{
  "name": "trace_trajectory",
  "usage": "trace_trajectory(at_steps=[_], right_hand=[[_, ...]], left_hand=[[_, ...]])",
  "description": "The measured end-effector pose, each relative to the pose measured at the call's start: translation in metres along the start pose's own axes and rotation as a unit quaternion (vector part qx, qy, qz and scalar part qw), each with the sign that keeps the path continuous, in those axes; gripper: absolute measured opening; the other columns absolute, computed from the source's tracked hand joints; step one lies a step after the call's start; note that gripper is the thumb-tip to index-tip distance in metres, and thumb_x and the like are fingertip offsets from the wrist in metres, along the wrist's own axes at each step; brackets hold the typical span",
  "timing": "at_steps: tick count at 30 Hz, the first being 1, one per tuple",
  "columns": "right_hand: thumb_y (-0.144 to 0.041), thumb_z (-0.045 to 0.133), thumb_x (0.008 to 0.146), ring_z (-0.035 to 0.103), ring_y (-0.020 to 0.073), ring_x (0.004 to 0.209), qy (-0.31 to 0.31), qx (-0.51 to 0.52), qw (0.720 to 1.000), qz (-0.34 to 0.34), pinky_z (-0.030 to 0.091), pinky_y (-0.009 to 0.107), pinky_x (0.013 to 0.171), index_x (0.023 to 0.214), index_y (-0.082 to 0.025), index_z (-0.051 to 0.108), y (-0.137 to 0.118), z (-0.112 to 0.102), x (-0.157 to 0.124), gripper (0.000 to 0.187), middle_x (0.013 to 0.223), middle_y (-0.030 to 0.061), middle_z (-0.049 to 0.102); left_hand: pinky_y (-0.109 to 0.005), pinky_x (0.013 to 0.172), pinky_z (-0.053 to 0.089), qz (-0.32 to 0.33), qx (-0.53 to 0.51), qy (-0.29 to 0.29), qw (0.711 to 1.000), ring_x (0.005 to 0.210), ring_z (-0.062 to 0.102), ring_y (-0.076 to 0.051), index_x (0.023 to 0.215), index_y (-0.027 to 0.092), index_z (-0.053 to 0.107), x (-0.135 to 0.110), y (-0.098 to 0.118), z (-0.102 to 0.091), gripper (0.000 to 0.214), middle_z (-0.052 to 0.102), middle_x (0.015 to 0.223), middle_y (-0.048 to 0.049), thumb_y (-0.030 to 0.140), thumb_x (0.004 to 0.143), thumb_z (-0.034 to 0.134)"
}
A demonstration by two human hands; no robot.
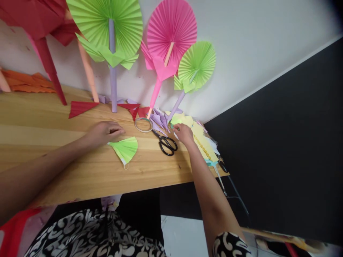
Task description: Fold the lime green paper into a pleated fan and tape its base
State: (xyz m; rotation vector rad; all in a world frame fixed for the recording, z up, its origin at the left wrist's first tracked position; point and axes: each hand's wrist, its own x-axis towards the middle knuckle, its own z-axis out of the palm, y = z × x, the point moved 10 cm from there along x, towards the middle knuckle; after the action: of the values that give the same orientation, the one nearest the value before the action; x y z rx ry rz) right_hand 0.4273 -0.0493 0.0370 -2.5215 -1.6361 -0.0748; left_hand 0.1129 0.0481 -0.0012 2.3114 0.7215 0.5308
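My left hand (106, 132) rests on the wooden table with its fingers curled in, and no object shows in them. Just below it lies a small pleated lime-green paper fan (125, 149), with a bit of white thread at its lower tip. My right hand (184, 133) is at the paper scraps on the right, its fingers pinched together. Something small, greenish and white, shows at those fingertips, too little to name. Between my hands are black-handled scissors (167, 145) and a tape roll (143, 125) lying flat, which partly covers the scissors' blades.
Large paper fans on rolled-paper handles lean against the wall: a green one (112, 32), a pink one (171, 32) and a smaller green one (197, 64). Red folded paper (81, 108), purple pleated scraps (160, 119) and yellow paper (206, 142) lie on the table (158, 173).
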Motion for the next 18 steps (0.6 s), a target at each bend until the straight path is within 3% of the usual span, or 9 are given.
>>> trace_trajectory(at_steps=[4,7,10,14,18], right_hand=[[-0.030,0.056,0.092,0.062,0.0244,0.104,0.002,-0.037,0.999,0.004,0.044,0.034,0.089,0.101,-0.022,0.073,-0.017,0.016,0.011,0.021,0.110,0.0093,0.073],[-0.024,0.053,0.092,0.060,0.0254,0.106,0.001,-0.049,0.999,-0.006,0.041,0.036,0.093,0.091,-0.019,0.073,-0.024,0.011,0.015,0.020,0.107,0.0123,0.072],[-0.022,0.053,0.090,0.061,0.0253,0.104,0.012,-0.032,0.999,-0.012,0.040,0.036,0.093,0.087,-0.018,0.072,-0.017,-0.010,0.015,0.019,0.108,0.0121,0.072],[-0.030,0.052,0.091,0.063,0.0222,0.094,0.038,0.029,0.999,0.005,0.044,0.032,0.083,0.092,-0.018,0.071,0.010,-0.046,0.012,0.022,0.103,0.0087,0.073],[-0.035,0.051,0.088,0.064,0.0191,0.082,0.059,0.098,0.993,0.014,0.047,0.030,0.075,0.092,-0.017,0.071,0.032,-0.070,0.007,0.027,0.093,0.0054,0.075]], left_hand=[[-0.029,0.074,0.044,-0.036,-0.019,0.019,0.999,0.084,0.064,-0.022,0.083,0.019,0.069,0.000,-0.009,-0.002,0.047,0.073,0.089,-0.0051,0.060,0.085,0.045],[-0.029,0.075,0.045,-0.032,-0.014,0.028,0.999,0.085,0.065,-0.022,0.081,0.018,0.069,0.000,-0.010,-0.002,0.048,0.073,0.088,-0.0061,0.060,0.083,0.045],[-0.029,0.074,0.046,-0.047,-0.026,0.027,0.998,0.085,0.065,-0.023,0.081,0.018,0.071,0.000,-0.015,0.000,0.051,0.074,0.088,-0.0067,0.062,0.082,0.045],[-0.029,0.074,0.050,-0.106,-0.061,0.033,0.992,0.090,0.067,-0.025,0.093,0.020,0.076,0.000,-0.029,0.001,0.053,0.077,0.099,-0.0048,0.062,0.077,0.049],[-0.027,0.076,0.052,-0.116,-0.057,-0.022,0.991,0.096,0.069,-0.026,0.096,0.021,0.077,0.001,-0.029,0.001,0.050,0.077,0.104,-0.0028,0.061,0.078,0.052]])
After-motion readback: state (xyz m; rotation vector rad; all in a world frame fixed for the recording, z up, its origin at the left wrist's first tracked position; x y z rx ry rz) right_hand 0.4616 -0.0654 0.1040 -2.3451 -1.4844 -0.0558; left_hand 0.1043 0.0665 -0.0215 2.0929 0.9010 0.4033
